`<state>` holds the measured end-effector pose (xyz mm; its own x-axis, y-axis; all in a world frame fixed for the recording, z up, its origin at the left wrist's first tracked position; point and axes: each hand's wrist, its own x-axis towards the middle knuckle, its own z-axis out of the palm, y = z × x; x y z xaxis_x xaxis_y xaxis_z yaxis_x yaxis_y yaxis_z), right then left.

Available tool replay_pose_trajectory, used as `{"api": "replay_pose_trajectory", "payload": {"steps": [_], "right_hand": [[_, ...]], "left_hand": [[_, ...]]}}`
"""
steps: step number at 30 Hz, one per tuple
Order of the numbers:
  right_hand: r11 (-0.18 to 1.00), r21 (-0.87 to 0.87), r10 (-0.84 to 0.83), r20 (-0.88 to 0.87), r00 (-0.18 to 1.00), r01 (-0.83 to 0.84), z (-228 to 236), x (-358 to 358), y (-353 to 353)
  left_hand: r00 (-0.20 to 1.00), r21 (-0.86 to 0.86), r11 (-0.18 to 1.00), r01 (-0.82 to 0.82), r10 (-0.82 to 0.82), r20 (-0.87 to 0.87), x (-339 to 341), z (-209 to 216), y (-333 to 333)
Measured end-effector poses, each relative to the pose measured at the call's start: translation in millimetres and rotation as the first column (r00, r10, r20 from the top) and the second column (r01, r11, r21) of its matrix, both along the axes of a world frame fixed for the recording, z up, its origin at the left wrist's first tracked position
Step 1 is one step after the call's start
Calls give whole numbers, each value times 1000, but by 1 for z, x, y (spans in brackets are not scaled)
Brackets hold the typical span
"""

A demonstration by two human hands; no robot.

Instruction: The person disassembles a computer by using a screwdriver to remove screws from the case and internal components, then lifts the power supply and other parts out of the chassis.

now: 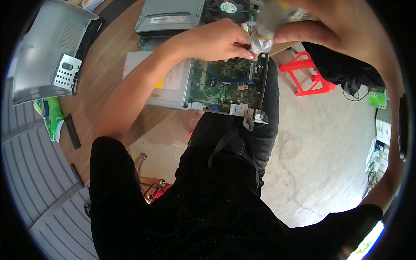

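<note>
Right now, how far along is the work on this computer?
Done: the side panel is off and lies on the table, and the motherboard is exposed in the open case. In hand: both the left hand and right hand grip a small silvery tube above the board. Left: the case remains open, panel not refitted.

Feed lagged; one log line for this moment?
left hand: pinching silvery bag | right hand: gripping bag top | below: green circuit board

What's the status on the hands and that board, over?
Left hand and right hand both pinch a small silvery part above the green circuit board. Board lies in its open grey case at the table edge. Nothing blocking.
</note>
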<state>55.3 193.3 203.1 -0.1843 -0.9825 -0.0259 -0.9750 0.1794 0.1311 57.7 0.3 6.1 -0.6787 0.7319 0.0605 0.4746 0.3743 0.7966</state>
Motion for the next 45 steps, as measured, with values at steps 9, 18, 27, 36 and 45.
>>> {"api": "replay_pose_trajectory", "payload": {"steps": [9,18,27,36,45], "right_hand": [[1000,4,9,4,1000,-9,2,2,2],[1000,17,-5,-4,1000,5,6,-3,10],[999,32,-25,4,1000,25,11,-1,14],[999,40,-32,1,999,32,6,0,14],[999,39,-36,-7,999,37,6,-3,13]], "left_hand": [[999,22,1000,19,-18,-49,5,5,-8],[1000,-25,1000,8,-8,11,6,10,-1],[999,-70,997,6,-3,42,2,7,1],[999,-92,996,17,-21,-36,0,2,-3],[999,-64,998,1,-3,-39,6,11,-4]]}}
